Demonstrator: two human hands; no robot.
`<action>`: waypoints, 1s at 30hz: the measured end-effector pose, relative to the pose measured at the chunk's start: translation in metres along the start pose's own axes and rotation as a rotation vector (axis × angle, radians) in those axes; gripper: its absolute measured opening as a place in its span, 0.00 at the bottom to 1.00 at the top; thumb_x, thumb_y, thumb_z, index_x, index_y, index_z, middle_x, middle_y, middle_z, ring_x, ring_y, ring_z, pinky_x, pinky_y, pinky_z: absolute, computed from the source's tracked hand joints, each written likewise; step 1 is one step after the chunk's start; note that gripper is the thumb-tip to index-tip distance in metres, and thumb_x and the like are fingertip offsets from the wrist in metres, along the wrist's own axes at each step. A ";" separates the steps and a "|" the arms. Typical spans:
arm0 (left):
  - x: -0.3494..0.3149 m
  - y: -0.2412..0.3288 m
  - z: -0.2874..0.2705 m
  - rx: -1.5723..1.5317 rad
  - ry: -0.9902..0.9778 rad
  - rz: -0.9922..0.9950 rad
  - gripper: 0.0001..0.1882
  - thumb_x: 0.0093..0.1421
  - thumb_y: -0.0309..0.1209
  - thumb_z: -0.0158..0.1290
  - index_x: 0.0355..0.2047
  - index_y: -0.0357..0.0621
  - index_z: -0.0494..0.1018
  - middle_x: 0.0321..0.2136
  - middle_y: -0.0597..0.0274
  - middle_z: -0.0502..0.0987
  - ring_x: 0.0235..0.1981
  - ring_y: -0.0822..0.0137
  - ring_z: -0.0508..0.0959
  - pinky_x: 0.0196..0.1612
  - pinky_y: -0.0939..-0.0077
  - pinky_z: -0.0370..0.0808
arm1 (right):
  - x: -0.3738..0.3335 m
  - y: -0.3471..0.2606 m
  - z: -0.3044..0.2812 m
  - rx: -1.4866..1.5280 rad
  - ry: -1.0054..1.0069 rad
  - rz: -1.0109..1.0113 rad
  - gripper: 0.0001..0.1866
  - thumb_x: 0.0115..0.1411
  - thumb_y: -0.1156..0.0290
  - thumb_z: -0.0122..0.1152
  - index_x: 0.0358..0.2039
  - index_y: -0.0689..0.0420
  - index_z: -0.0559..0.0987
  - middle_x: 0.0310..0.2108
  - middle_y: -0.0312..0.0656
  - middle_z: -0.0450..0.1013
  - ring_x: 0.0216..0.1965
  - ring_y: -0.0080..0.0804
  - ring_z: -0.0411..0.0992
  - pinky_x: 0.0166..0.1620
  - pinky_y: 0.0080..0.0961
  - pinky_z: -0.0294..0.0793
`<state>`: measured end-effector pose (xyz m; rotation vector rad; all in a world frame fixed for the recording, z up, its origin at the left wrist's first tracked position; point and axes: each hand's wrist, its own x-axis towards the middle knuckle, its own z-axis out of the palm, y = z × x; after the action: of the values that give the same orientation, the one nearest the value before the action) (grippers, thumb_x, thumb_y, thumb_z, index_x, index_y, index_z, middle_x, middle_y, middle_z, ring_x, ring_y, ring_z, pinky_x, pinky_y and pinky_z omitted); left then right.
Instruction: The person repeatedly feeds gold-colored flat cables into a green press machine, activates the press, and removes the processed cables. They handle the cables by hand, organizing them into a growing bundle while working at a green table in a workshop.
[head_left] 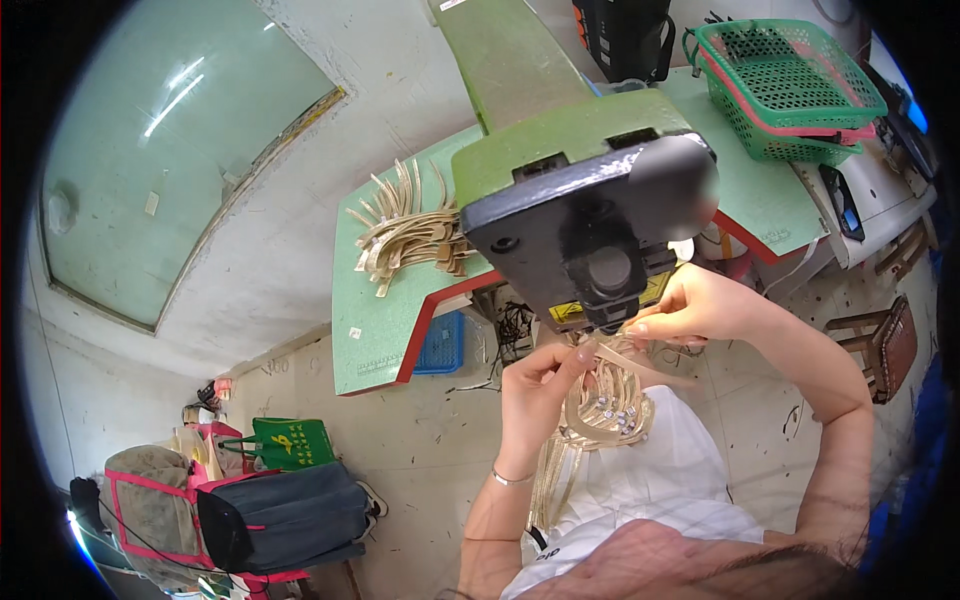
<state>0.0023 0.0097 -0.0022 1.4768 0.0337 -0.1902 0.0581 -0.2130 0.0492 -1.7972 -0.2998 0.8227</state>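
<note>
Nested baskets (pixel 800 90), strap (pixel 645 366) in left hand (pixel 538 390)

Single head-worn fisheye, left one of a side-by-side pair, looking steeply down over the wearer's lap (pixel 685 450). Close range on the machine (pixel 560 150), left hand (pixel 540 388) and right hand (pixel 698 305) around mid-picture; bench (pixel 385 320) reaches out behind, floor (pixel 420 430) and wall (pixel 300 220) farther off, edges bowing toward a dark round rim.

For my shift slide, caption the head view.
Left hand and right hand hold gold straps at a green-and-black machine.
</note>
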 end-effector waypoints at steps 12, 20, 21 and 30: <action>-0.036 -0.036 -0.052 -0.032 0.391 0.129 0.11 0.63 0.28 0.45 0.39 0.35 0.73 0.35 0.63 0.76 0.37 0.76 0.73 0.43 0.82 0.67 | 0.021 0.020 0.048 0.197 0.055 -0.116 0.12 0.59 0.63 0.57 0.30 0.60 0.81 0.18 0.28 0.69 0.21 0.12 0.63 0.24 0.15 0.63; 0.162 0.091 -0.163 0.861 0.350 0.334 0.20 0.58 0.45 0.53 0.38 0.39 0.77 0.25 0.62 0.77 0.30 0.71 0.74 0.36 0.79 0.69 | 0.065 0.160 0.117 -0.241 0.109 -0.363 0.09 0.55 0.68 0.56 0.30 0.61 0.79 0.26 0.45 0.74 0.28 0.35 0.72 0.33 0.30 0.71; 0.198 0.084 -0.181 1.066 0.349 0.431 0.20 0.58 0.47 0.51 0.37 0.42 0.78 0.26 0.60 0.78 0.30 0.67 0.76 0.36 0.76 0.70 | 0.068 0.172 0.137 -0.354 0.131 -0.392 0.09 0.55 0.69 0.56 0.32 0.61 0.79 0.30 0.45 0.72 0.33 0.39 0.70 0.37 0.32 0.70; 0.261 -0.011 -0.205 1.229 0.577 0.907 0.14 0.54 0.38 0.55 0.36 0.43 0.77 0.39 0.50 0.72 0.46 0.50 0.68 0.52 0.53 0.61 | 0.114 0.207 0.204 -0.541 0.282 -0.595 0.14 0.48 0.69 0.64 0.36 0.55 0.73 0.38 0.41 0.65 0.44 0.41 0.63 0.47 0.35 0.60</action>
<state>0.2768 0.1841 -0.0691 2.5401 -0.3407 1.1479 -0.0314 -0.0784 -0.2180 -2.1172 -0.8814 0.0573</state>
